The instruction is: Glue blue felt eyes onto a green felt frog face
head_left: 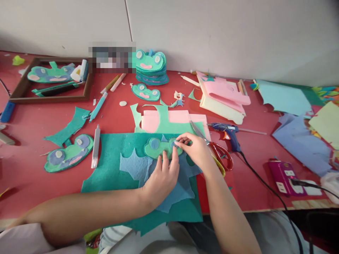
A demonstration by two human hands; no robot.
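Observation:
A green felt frog face (159,150) lies on a large teal felt sheet (111,148) in front of me. My left hand (162,178) rests its stretched fingertips on the lower edge of the face, holding nothing. At the face's right side my right hand (192,146) pinches thumb and finger on a small blue felt circle (173,144), which lies over the right eye bump. A matching blue circle (154,143) sits on the left bump. Under my left hand spread cut blue felt scraps (135,164). Red-handled scissors (221,155) lie just right of my right hand.
A blue glue gun (227,133) and a purple power strip (284,176) with cords lie to the right. Stacked frog faces (151,67) stand by the wall. A wooden frame (50,98), marker pens (99,106) and another frog face (69,153) are on the left.

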